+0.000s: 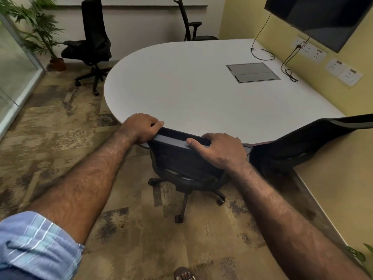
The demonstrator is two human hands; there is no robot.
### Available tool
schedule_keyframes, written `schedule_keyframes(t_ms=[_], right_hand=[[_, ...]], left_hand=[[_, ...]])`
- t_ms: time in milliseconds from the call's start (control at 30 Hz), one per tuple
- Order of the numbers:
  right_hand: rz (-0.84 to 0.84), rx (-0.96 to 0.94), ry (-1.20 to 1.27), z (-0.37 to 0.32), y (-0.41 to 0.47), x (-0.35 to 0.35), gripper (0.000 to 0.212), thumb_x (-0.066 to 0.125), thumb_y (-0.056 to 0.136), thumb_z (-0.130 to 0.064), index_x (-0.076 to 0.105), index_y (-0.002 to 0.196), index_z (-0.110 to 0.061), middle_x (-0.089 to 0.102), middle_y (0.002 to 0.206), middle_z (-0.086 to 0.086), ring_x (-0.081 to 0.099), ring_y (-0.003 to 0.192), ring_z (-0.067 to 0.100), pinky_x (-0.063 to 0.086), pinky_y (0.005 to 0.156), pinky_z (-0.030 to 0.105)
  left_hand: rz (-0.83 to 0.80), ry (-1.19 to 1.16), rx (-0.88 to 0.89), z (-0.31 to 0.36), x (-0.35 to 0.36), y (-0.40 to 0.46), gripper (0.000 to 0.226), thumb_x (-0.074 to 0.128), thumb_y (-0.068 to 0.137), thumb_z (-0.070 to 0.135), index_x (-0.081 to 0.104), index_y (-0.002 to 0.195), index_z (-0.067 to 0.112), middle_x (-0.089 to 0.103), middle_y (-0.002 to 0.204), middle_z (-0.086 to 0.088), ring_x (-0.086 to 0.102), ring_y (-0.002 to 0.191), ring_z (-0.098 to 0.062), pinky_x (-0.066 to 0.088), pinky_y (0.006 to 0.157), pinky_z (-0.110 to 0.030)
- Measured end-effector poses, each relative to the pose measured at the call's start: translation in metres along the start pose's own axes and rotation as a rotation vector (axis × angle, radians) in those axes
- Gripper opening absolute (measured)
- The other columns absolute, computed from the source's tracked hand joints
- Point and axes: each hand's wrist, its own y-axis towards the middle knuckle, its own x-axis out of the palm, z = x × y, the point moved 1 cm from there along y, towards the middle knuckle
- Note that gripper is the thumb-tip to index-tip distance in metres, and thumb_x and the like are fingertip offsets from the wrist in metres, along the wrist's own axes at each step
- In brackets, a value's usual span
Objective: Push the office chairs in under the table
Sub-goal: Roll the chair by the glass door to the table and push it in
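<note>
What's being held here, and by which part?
The near office chair, by the top edge of its backrest: left hand on the left corner, right hand on the right.

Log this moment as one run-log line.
phase: pushing near chair | left hand: gripping backrest top | right hand: gripping backrest top | table | far-left chair: still out

I find nothing I can read from here. The white wall socket panels (308,49) beside the yellow wall carry small orange-brown labels, but their print is too small and blurred to make out. The dark wall-mounted screen (321,15) shows no logo or lettering.
</note>
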Motion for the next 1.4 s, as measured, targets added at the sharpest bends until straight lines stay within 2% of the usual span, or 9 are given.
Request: schedule_keyframes(t_ms=[100,200,333,433,633,767,1133,1300,1400], right_hand=[[0.015,-0.02,0.0,0.021,0.006,-0.007,0.111,0.019,0.078,-0.111,0.077,0.132,-0.033,0.079,0.124,-0.009,0.071,0.111,0.019,0.056,0.1,0.047],[0.012,-0.045,-0.006,0.051,0.014,-0.016,0.104,0.023,0.082,-0.108,0.078,0.129,-0.035,0.079,0.124,-0.011,0.07,0.11,0.017,0.055,0.092,0.04],[0.036,-0.036,-0.003,0.094,0.023,-0.03,0.097,0.028,0.082,-0.107,0.078,0.13,-0.039,0.078,0.128,-0.012,0.07,0.116,0.02,0.046,0.081,0.034],[0.024,-0.049,-0.015,0.108,0.031,-0.032,0.097,0.028,0.082,-0.108,0.077,0.131,-0.04,0.077,0.13,-0.012,0.07,0.117,0.02,0.045,0.081,0.034],[0.031,-0.064,-0.017,0.111,0.045,-0.025,0.1,0.026,0.081,-0.109,0.078,0.13,-0.039,0.078,0.128,-0.013,0.07,0.112,0.017,0.045,0.078,0.034],[0.016,-0.086,0.0,0.117,0.047,-0.023,0.1,0.028,0.081,-0.108,0.079,0.129,-0.037,0.078,0.127,-0.013,0.07,0.11,0.016,0.045,0.078,0.033],[0.074,-0.139,-0.016,0.119,0.034,-0.011,0.104,0.025,0.078,-0.111,0.08,0.127,-0.036,0.081,0.117,-0.012,0.072,0.103,0.016,0.046,0.078,0.033],[0.105,-0.151,-0.004,0.116,0.034,-0.011,0.104,0.024,0.079,-0.11,0.08,0.124,-0.035,0.081,0.115,-0.012,0.073,0.105,0.019,0.044,0.076,0.034],[0.106,-0.159,-0.012,0.11,0.035,-0.009,0.105,0.022,0.081,-0.109,0.08,0.122,-0.033,0.081,0.112,-0.01,0.073,0.102,0.019,0.046,0.077,0.034]], left_hand=[[0.034,0.002,0.011,0.015,0.007,0.007,0.062,0.029,0.107,0.06,0.08,0.102,0.025,0.076,0.094,0.003,0.065,0.085,-0.02,0.048,0.078,-0.037],[0.067,0.01,0.014,0.043,0.014,0.012,0.066,0.028,0.105,0.061,0.079,0.093,0.022,0.074,0.086,0.003,0.065,0.08,-0.02,0.046,0.074,-0.035],[0.086,0.023,0.031,0.089,0.023,0.022,0.068,0.028,0.103,0.064,0.076,0.083,0.02,0.07,0.076,0.002,0.062,0.071,-0.018,0.047,0.069,-0.034],[0.098,0.02,0.023,0.1,0.025,0.031,0.068,0.029,0.102,0.063,0.071,0.075,0.017,0.065,0.068,0.001,0.062,0.069,-0.021,0.046,0.07,-0.035],[0.08,-0.008,0.01,0.089,0.023,0.043,0.066,0.031,0.104,0.062,0.072,0.078,0.017,0.067,0.072,0.0,0.063,0.071,-0.021,0.051,0.069,-0.036],[0.106,0.016,-0.001,0.093,0.025,0.042,0.065,0.029,0.101,0.063,0.068,0.072,0.02,0.062,0.066,0.005,0.058,0.065,-0.017,0.036,0.063,-0.032],[0.069,-0.002,-0.02,0.098,0.027,0.013,0.069,0.026,0.099,0.067,0.073,0.08,0.021,0.066,0.072,0.006,0.059,0.069,-0.015,0.045,0.079,-0.036],[-0.037,-0.052,-0.016,0.094,0.013,0.014,0.061,0.027,0.111,0.059,0.074,0.1,0.022,0.068,0.093,0.005,0.062,0.088,-0.021,0.046,0.09,-0.04],[-0.04,-0.054,-0.024,0.092,0.009,0.015,0.062,0.023,0.114,0.054,0.073,0.102,0.018,0.071,0.1,-0.001,0.063,0.094,-0.024,0.048,0.099,-0.042]])
